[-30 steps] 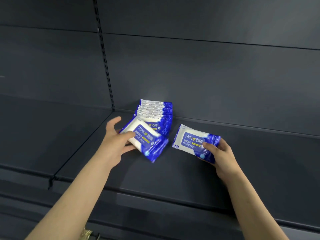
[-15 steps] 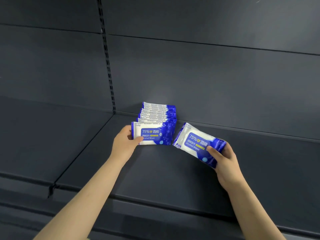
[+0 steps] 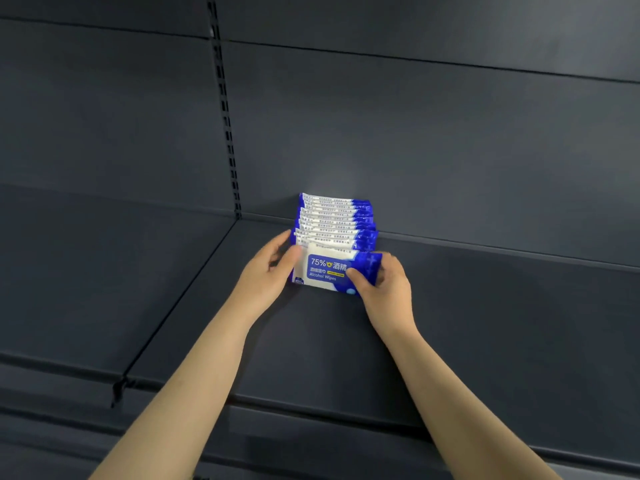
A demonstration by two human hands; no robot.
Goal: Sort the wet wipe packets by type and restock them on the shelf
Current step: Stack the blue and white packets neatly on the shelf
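A row of several blue-and-white alcohol wipe packets (image 3: 334,218) stands on edge at the back of the dark shelf (image 3: 311,341), against the rear wall. At the front of that row a packet marked 75% Alcohol Wipes (image 3: 325,270) stands upright, facing me. My right hand (image 3: 384,287) grips its right end with the thumb on its face. My left hand (image 3: 268,270) presses against the left end of the row's front packets, fingers curled around the edge.
A slotted upright post (image 3: 227,126) divides the dark back wall, and a seam (image 3: 180,299) runs forward from it between two shelf boards. The shelf's front lip (image 3: 311,407) runs across below my forearms.
My right hand has carried its packet left and stood it at the front of the row. The left hand's packet now stands in the row, and that hand steadies the left side.
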